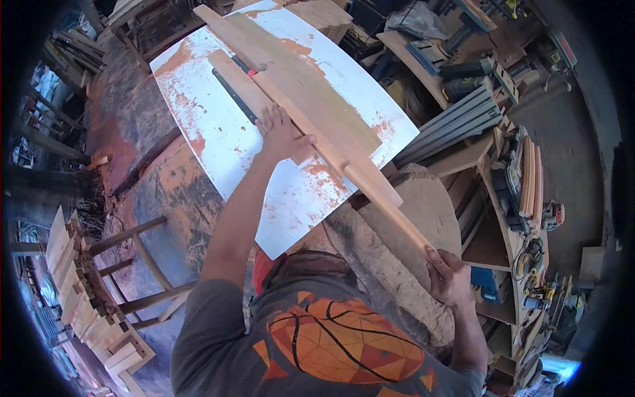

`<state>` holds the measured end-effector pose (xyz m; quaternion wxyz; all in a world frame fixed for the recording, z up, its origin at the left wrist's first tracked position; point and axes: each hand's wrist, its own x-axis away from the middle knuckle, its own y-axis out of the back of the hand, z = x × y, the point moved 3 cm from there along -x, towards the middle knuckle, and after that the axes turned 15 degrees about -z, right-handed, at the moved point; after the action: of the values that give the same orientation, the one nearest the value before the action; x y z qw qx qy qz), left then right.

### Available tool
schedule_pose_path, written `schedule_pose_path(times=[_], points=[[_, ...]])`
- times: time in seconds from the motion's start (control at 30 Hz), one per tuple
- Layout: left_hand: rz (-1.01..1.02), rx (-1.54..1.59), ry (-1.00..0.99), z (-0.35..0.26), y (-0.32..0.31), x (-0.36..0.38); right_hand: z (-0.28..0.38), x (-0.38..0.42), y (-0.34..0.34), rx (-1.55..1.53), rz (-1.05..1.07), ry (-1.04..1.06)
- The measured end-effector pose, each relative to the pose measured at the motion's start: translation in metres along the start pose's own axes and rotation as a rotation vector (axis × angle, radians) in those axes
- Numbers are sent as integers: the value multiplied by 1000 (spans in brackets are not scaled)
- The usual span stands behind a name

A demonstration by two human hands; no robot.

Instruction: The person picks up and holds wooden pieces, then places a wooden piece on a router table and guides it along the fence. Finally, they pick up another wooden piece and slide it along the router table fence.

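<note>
A white tabletop (pixel 278 221) with reddish sawdust fills the upper middle of the view. A wide wooden board (pixel 317 92) lies diagonally on it. Beside this board runs a long narrow wooden piece (pixel 380 197), whose near end sticks out past the table edge. My right hand (pixel 446 274) is closed around that near end. My left hand (pixel 283 135) lies spread on the wood farther up, its thumb across the narrow piece. A short board with a dark strip (pixel 233 96) is left of it, near a small red part (pixel 252 73).
A round wooden slab (pixel 430 205) and a rough log (pixel 390 264) stand close in front of my body. Shelves (pixel 489 245) with tools and wood line the right side. Stacked wooden pieces (pixel 73 284) and a wooden frame (pixel 149 264) are at lower left.
</note>
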<state>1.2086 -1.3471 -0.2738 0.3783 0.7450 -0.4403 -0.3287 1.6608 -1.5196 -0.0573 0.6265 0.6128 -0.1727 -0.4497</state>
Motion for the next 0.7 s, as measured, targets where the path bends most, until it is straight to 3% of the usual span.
schedule_pose_path(times=[0.7], points=[[62, -18, 5, 13, 17, -25, 15, -40, -4, 35, 13, 90]])
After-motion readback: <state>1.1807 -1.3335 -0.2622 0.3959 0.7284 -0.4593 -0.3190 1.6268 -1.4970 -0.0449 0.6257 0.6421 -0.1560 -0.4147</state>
